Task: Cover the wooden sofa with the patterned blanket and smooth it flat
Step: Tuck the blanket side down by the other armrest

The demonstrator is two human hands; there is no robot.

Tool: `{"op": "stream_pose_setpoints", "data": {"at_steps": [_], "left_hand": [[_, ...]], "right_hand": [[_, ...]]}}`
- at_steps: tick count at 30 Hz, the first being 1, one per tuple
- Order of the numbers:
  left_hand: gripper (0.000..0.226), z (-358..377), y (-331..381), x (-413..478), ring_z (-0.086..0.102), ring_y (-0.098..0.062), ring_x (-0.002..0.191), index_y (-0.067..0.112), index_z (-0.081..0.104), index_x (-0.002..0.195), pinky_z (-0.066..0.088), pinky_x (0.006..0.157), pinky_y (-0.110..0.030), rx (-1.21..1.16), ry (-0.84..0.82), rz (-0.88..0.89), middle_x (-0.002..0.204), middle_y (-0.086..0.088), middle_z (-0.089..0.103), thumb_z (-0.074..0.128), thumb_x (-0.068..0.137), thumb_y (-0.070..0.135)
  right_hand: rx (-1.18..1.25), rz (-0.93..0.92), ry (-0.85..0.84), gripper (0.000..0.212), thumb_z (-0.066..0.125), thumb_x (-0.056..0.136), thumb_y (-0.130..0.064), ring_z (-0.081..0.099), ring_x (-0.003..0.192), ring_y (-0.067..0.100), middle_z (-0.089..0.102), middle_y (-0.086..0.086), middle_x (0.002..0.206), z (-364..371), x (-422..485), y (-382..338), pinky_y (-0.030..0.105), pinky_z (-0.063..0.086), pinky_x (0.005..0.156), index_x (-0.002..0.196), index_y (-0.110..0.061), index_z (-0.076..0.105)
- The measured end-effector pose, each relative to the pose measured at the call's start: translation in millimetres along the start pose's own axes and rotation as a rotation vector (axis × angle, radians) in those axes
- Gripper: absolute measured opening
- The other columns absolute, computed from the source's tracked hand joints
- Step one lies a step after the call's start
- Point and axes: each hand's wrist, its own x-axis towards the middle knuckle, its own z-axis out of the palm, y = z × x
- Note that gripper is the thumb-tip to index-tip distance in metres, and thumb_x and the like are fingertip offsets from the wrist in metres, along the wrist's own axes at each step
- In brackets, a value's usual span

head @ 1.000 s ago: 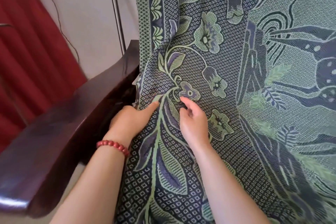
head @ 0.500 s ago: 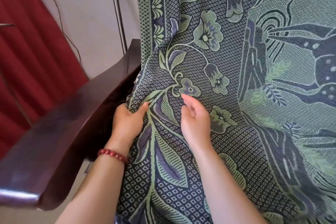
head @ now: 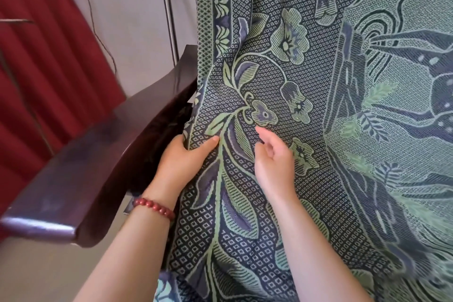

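Note:
The patterned blanket [head: 306, 76], green and dark blue with flowers and leaves, hangs over the sofa's back and seat and fills the right of the view. The dark wooden sofa armrest [head: 103, 154] shows at the left, uncovered. My left hand [head: 181, 164], with a red bead bracelet at the wrist, grips the blanket's left edge beside the armrest, thumb on top of the fabric. My right hand [head: 274, 159] rests on the blanket just to the right, fingers loosely curled and holding nothing. The fabric bunches into a fold between the two hands.
A red curtain [head: 41, 61] hangs at the left. A metal pole with a green top [head: 168, 7] stands against the pale wall behind the armrest, with a thin cable beside it. Pale floor shows at the lower left.
My left hand has gone from lying on the fabric to gripping the blanket's edge and drawing it toward the armrest. My right hand's fingers have lifted and curled.

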Motion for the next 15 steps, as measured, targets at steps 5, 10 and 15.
{"op": "stream_pose_setpoints", "data": {"at_steps": [5,10,15], "left_hand": [[0.089,2.8,0.6,-17.0,0.06,-0.027,0.107,0.03,0.047,0.127,0.048,0.094,-0.04,0.493,0.062,-0.064,0.118,0.004,0.063,0.043,0.06,0.089],[0.097,2.6,-2.7,-19.3,0.065,-0.012,0.098,0.037,0.054,0.118,0.05,0.092,-0.036,0.352,-0.05,-0.018,0.108,0.017,0.067,0.066,0.035,0.087],[0.047,-9.0,-9.0,-17.6,0.069,-0.003,0.072,0.025,0.063,0.102,0.055,0.067,-0.02,0.043,-0.092,-0.002,0.092,0.01,0.072,0.087,0.063,0.031]], "right_hand": [[-0.062,-0.057,-0.041,0.039,0.049,0.095,-0.017,0.04,0.122,-0.003,0.05,-0.013,0.138,-0.6,-6.2,-0.3,0.026,0.03,0.111,0.133,-0.026,0.052],[-0.04,-0.047,-0.022,0.038,0.05,0.095,-0.016,0.043,0.124,-0.001,0.052,-0.013,0.135,-6.2,-16.2,2.1,0.025,0.031,0.111,0.131,-0.027,0.054],[-0.035,-0.041,-0.032,0.039,0.049,0.095,-0.015,0.045,0.125,0.002,0.052,-0.01,0.137,-4.5,-24.8,-5.1,0.025,0.032,0.109,0.131,-0.026,0.054]]}}
